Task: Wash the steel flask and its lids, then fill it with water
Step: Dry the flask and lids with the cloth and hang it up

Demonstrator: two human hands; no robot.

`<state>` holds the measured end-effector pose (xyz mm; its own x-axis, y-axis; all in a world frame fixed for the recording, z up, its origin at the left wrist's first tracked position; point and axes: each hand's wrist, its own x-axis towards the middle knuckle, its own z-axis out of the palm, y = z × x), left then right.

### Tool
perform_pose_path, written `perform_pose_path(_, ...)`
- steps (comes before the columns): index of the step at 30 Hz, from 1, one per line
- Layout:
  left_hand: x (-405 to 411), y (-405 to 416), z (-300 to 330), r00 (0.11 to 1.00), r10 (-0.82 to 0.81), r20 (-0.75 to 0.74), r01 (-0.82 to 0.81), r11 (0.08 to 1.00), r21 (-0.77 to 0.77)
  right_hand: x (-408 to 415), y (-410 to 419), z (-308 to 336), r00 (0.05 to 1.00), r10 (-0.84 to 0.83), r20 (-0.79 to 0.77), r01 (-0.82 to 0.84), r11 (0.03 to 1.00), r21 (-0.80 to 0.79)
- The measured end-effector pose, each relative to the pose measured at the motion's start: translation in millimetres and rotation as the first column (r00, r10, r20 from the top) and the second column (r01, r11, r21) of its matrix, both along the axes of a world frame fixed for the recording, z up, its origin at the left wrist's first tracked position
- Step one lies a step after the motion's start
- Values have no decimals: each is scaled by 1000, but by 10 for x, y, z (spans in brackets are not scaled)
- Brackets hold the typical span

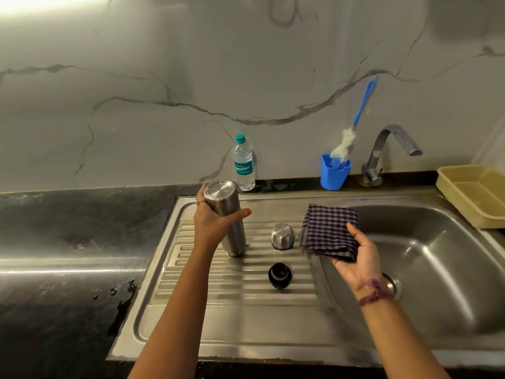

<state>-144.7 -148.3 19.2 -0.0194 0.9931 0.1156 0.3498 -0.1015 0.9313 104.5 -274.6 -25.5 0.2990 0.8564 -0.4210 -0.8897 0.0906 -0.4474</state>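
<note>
My left hand (211, 221) grips the steel flask (228, 214), which stands upside down and slightly tilted on the ribbed drainboard (218, 283). A steel cup lid (282, 236) sits mouth down to its right. The black inner lid (279, 275) lies nearer to me on the ribs. My right hand (358, 258), palm up, holds a folded purple checked cloth (329, 231) over the edge between drainboard and sink basin (437, 255).
A plastic water bottle (243, 164) stands at the wall behind the flask. A blue holder (334, 173) carries a blue-handled bottle brush (355, 124). The tap (388, 149) is off. A beige tray (475, 192) sits at the far right. Dark countertop (68, 242) lies to the left.
</note>
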Motion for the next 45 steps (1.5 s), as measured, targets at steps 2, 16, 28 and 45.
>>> perform_pose_path(2,7,13,-26,1000,7,6,-7,1000,9,10,-9,-8,1000,-11,0,11,1000,-4)
perform_pose_path(16,284,69,385,997,-72,-25,75,978,192,203,-175,-12,995,-101,-4,101,995,-7)
perform_pose_path(28,1353,-221,715,956,-292,6,281,925,256,1004,-578,-39,987,-161,7,161,985,-58)
perform_pose_path(45,2828,-1004,186,912,-408,47,402,910,103,2219,-1051,58,996,18,88,-12,997,-71)
